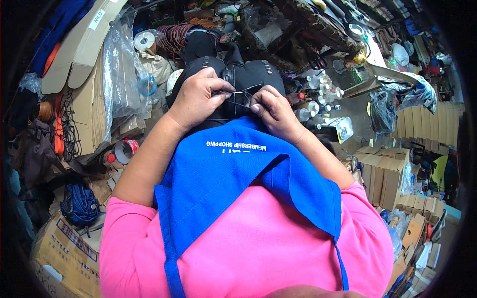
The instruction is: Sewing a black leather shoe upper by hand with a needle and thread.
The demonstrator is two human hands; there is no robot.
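Observation:
My left hand (199,97) is closed in a pinch, its fingertips on a thin thread (240,92) that shows pale near the fingers. Facing it, my right hand (272,110) is closed too, thumb against fingers, with the thread's dark strands running to it. The two hands are a short gap apart above my lap. Between my black-clad knees (261,72) sits a dark, smooth piece (229,77), whose kind I cannot make out. A blue apron (223,184) covers my front, its upper edge just below the hands.
Several bottles (323,84) stand on the floor to the right, near a clear plastic container (343,128). Cardboard boxes (380,174) are stacked farther right. On the left lie flattened cardboard (89,109), clear plastic wrap (119,74), a white spool (144,40) and a red-labelled container (126,149).

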